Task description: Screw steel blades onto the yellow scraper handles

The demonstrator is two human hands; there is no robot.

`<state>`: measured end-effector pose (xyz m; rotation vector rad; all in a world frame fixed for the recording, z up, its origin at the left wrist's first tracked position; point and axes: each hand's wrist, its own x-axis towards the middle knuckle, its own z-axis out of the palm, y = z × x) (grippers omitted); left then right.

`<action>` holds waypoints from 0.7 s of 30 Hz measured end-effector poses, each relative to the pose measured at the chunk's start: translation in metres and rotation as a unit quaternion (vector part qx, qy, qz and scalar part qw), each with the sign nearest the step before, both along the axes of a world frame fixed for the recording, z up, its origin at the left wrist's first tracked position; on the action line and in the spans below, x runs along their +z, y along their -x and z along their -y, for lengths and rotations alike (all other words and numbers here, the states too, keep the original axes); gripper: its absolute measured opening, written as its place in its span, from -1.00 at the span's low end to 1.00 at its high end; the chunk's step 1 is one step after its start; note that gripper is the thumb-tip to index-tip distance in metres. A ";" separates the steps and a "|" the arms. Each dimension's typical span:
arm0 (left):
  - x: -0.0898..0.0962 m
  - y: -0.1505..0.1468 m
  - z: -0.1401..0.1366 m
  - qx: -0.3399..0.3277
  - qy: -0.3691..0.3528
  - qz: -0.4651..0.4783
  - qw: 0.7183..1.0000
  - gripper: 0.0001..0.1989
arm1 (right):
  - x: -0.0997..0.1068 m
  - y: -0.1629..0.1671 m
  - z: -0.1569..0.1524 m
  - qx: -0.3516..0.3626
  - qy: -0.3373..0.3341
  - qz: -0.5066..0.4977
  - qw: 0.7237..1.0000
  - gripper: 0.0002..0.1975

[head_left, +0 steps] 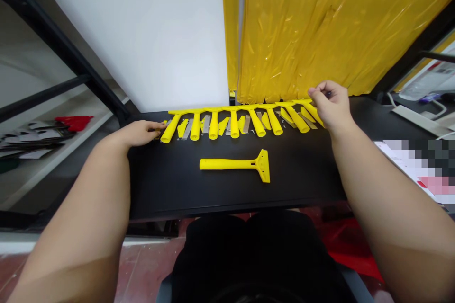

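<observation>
Black surface [170,189] runs under a white wall, with yellow plastic sheeting [320,28] hanging at the far right. I see a row of yellow scraper handles [234,123] along the far edge, with metal blades [206,124] and small yellow plates between them. One assembled scraper [236,164] lies alone mid-surface, head pointing right, well apart from both hands. Left hand [140,132] rests flat at the row's left end, fingertips touching the leftmost handle [169,130], grip loose, not clamped. Right hand [330,102] is at the row's right end, fingers pinched together; whether it holds something, I can't tell.
</observation>
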<state>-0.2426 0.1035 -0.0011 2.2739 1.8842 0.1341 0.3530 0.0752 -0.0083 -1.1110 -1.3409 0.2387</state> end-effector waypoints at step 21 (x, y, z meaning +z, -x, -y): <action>-0.047 -0.005 0.064 -0.036 -0.102 -0.025 0.994 -0.26 | -0.004 -0.006 -0.009 0.002 -0.019 -0.004 1.000 -0.51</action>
